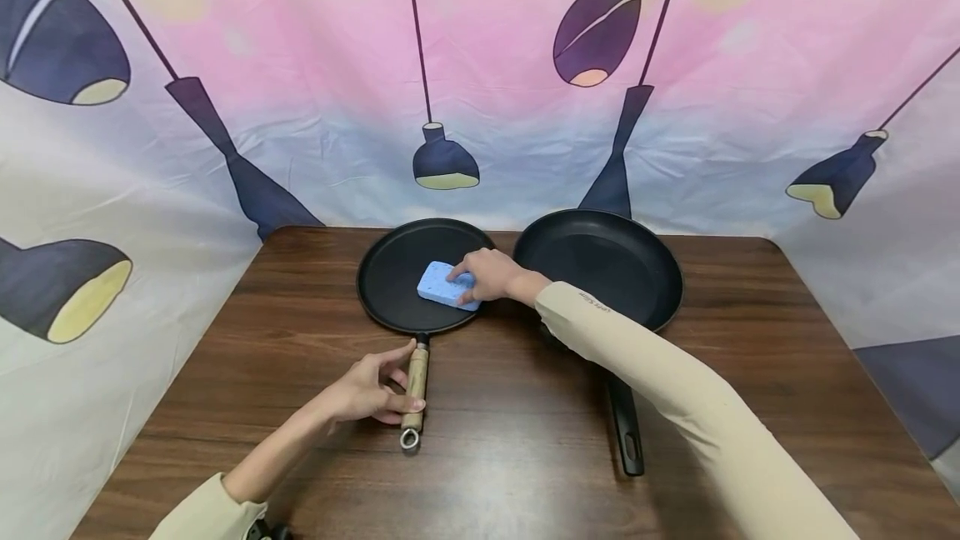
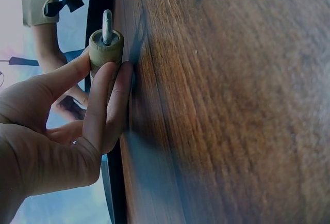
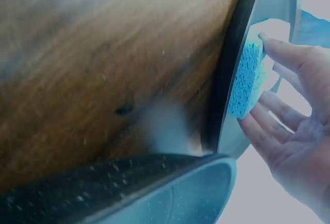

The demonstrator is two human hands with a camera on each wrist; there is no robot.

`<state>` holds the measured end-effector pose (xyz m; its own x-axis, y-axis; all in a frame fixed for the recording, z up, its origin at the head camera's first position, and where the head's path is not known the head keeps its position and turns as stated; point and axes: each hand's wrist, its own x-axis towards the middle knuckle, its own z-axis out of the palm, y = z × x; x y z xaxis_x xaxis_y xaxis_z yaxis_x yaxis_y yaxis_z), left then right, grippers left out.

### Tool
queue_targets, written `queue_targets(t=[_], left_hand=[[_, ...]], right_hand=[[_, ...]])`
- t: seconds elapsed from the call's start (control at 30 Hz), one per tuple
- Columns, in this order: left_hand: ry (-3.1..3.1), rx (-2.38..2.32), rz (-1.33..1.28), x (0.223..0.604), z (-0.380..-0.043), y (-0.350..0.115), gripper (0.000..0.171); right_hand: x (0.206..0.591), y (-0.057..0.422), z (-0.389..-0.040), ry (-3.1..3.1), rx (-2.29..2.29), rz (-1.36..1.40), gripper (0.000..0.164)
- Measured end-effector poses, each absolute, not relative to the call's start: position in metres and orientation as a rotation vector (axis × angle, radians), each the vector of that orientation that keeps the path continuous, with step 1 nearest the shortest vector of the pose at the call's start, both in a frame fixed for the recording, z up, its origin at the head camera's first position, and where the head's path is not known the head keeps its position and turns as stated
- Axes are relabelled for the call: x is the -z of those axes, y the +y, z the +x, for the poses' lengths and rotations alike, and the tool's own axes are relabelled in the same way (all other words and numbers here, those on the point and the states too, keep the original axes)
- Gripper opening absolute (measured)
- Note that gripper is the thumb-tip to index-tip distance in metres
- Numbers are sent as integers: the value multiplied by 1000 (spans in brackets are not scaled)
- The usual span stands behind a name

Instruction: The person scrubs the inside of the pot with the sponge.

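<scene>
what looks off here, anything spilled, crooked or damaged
Nothing plainly stands out: no clear spill or damage on the table or flat pan. Slightly odd in the right wrist view: pale specks on the outer side of the deeper pan, perhaps droplets, perhaps its finish.

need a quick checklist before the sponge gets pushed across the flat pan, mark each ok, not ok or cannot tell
1. Left hand gripping the wooden handle: ok.
2. Right hand holding the blue sponge: ok.
3. Sponge inside the flat pan's rim: ok.
4. Right sleeve clear of the deeper pan: cannot tell; they overlap in the head view.
5. Sponge damp enough: cannot tell.
</scene>
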<state>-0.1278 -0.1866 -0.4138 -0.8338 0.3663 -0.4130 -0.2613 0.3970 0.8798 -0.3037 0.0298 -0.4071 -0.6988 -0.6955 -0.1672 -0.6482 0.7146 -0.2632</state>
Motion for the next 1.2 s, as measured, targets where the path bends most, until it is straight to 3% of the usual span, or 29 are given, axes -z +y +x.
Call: queue_targets(t=[0.5,0.8,1.2], left_hand=[[2118,-1435,100,412,-132,-187,99],[2112,-1412,55,413,-129,-184,99],[2085,-1443,72,413,-129,-184,97]], right_hand=[[409,2,-281,2596,369,-1325,42],[414,-22,-275,2634,352,-1244,42],[422,-66,-295,2800,243,-1138,44]])
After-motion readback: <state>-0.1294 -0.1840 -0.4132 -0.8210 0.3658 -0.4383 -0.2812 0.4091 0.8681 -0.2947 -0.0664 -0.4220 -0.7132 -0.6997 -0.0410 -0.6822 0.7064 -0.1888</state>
